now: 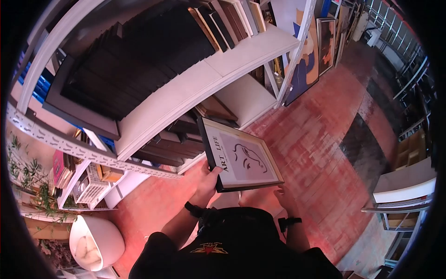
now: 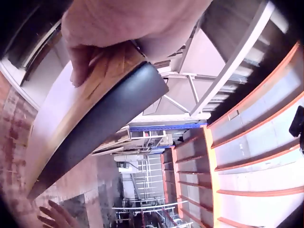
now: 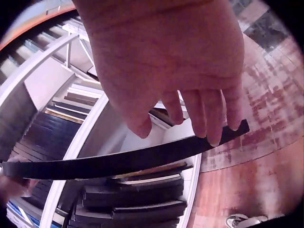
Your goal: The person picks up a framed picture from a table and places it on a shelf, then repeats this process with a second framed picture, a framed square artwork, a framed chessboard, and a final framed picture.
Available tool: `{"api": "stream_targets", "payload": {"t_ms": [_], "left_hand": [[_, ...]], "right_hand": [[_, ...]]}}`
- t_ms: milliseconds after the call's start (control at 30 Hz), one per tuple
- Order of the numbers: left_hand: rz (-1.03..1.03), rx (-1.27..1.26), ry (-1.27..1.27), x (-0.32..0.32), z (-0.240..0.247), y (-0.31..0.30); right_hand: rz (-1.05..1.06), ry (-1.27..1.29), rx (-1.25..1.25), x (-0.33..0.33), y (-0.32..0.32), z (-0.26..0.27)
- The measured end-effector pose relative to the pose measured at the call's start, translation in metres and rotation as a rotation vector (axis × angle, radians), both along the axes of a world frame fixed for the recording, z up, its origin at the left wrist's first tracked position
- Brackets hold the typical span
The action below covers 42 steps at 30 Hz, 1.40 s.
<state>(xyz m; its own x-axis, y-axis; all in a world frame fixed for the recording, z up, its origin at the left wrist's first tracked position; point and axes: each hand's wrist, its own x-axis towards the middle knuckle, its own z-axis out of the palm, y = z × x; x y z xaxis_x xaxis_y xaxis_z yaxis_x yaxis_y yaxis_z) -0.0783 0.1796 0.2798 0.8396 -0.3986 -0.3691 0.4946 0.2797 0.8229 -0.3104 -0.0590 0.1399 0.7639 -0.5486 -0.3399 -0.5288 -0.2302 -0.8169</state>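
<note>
A framed picture with a line-drawn face, the words "ART LIFE" and a dark frame is held up before the body, tilted. My left hand grips its near left corner. In the left wrist view the fingers of that left hand curl over the picture's edge, with the dark side of the frame below. My right hand is by the near right corner and holds nothing. Seen from the right wrist, the right hand has its fingers extended, the tips overlapping the frame's dark edge.
A white shelf unit stands ahead, its upper shelf packed with dark frames on edge and more frames below. Larger pictures lean at its right end. A white tub-like bin stands at left on the red floor.
</note>
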Motion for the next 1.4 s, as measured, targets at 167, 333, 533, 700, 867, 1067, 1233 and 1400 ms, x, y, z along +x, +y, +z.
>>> {"api": "stream_targets", "payload": {"t_ms": [167,333,533,700,867,1067,1233,1400], "left_hand": [[-0.051,-0.044,0.010,0.039,-0.013,-0.027],[-0.026,-0.003,-0.006,0.069,-0.022,-0.054],[0.023,-0.032,-0.054,0.081,-0.036,-0.087],[-0.017,0.013,-0.020,0.095,-0.042,-0.127],[-0.026,0.020,0.008,0.102,-0.037,-0.189],[0.046,0.051,0.073,0.102,-0.050,-0.266],[0.115,0.081,0.052,0.099,-0.063,-0.286],[0.243,0.082,0.034,0.108,-0.066,-0.290]], "right_hand": [[0.117,0.091,-0.036,0.074,-0.022,0.054],[0.268,0.016,-0.067,0.143,-0.050,0.088],[0.448,-0.044,-0.192,0.194,-0.067,0.116],[0.671,-0.152,-0.178,0.218,-0.096,0.110],[0.894,-0.166,-0.101,0.238,-0.153,0.112],[0.995,-0.149,-0.162,0.250,-0.198,0.113],[0.948,-0.092,-0.392,0.260,-0.215,0.060],[0.903,-0.092,-0.470,0.275,-0.214,0.049]]}}
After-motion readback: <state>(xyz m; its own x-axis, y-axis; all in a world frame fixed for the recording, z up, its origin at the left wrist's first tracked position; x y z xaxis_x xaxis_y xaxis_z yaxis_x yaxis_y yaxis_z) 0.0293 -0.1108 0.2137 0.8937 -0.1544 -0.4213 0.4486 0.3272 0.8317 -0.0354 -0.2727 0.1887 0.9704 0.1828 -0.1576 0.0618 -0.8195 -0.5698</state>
